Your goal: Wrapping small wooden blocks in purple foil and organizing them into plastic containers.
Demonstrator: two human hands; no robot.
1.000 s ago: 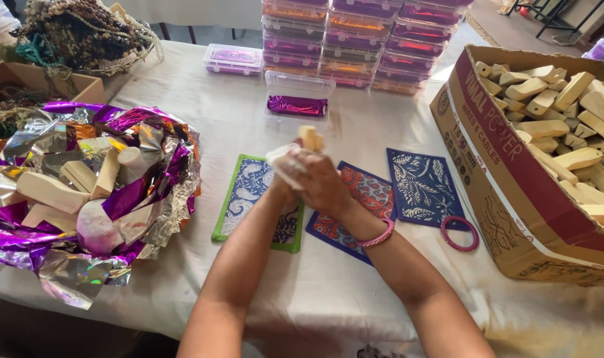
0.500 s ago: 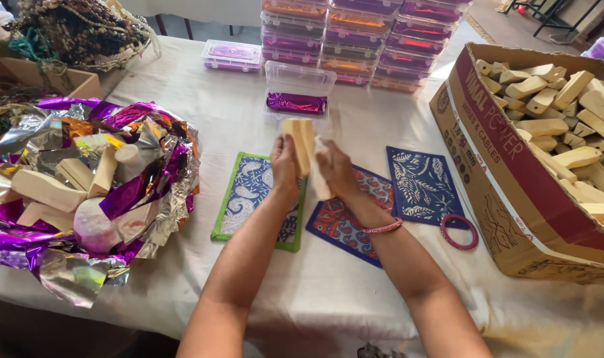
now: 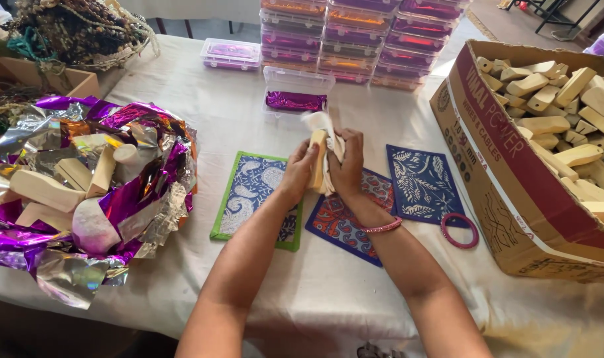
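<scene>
Held pale upright wooden block (image 3: 319,159) pinched between left hand (image 3: 298,174) and right hand (image 3: 347,169), fingers curled snug (white cloth (image 3: 323,124) bunched behind), above blue paisley green-edged mat (image 3: 255,197).

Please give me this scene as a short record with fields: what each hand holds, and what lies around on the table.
left hand: grips a pale wooden block, held upright
right hand: presses a white cloth against the block
under the hands: three patterned mats
right side: cardboard box full of wooden pieces
left side: crumpled purple and silver foil with wooden pieces
near the right wrist: pink bangle on the table
</scene>
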